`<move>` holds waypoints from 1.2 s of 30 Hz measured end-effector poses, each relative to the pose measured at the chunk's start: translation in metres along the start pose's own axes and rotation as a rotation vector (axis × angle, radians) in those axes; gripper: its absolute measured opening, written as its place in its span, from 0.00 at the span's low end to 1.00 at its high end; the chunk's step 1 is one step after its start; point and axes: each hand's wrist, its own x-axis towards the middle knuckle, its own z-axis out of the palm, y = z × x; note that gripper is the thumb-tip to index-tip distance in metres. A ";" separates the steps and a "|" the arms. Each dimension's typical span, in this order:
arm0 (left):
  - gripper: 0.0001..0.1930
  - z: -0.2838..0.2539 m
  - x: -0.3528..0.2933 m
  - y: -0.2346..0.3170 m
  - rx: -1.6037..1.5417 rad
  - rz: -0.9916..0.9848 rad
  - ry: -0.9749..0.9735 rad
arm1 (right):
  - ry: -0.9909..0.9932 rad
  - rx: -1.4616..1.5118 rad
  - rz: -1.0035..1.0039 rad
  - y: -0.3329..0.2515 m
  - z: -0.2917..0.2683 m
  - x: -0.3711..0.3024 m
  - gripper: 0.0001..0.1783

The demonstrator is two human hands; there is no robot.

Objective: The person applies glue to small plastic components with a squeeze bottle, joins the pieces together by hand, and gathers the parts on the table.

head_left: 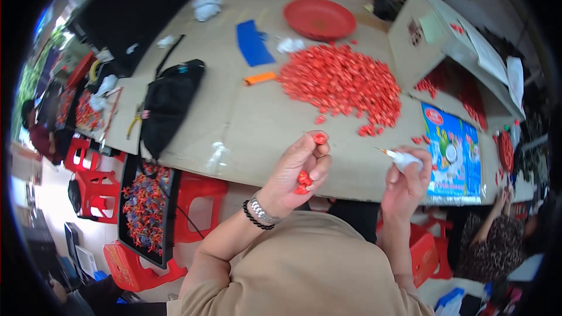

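Note:
My left hand is closed, pinching a small red plastic piece between thumb and forefinger. More red pieces are tucked under its curled fingers. To the right, my right hand grips a small white squeeze bottle with a thin needle-like tip. The tip points left toward the pinched piece, with a gap between them. Beyond both hands, a large heap of similar red pieces lies on the table. A few stray ones lie near its front edge.
A red plate, a blue sheet and an orange strip surround the heap. On the left lies a black bag; on the right, an open carton and a blue printed sheet. Below left stands a black tray of coloured pieces.

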 end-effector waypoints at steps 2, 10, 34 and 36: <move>0.12 -0.007 0.011 -0.019 -0.030 -0.035 -0.026 | -0.011 -0.017 -0.040 0.005 -0.008 0.005 0.12; 0.09 -0.016 0.019 -0.067 -0.057 -0.091 -0.040 | -0.115 -0.152 -0.181 0.008 -0.038 -0.008 0.14; 0.10 -0.031 0.007 -0.078 -0.095 -0.145 -0.017 | -0.225 -0.326 -0.237 0.021 -0.046 -0.032 0.11; 0.10 -0.031 0.007 -0.078 -0.089 -0.148 -0.019 | -0.230 -0.326 -0.239 0.021 -0.046 -0.032 0.11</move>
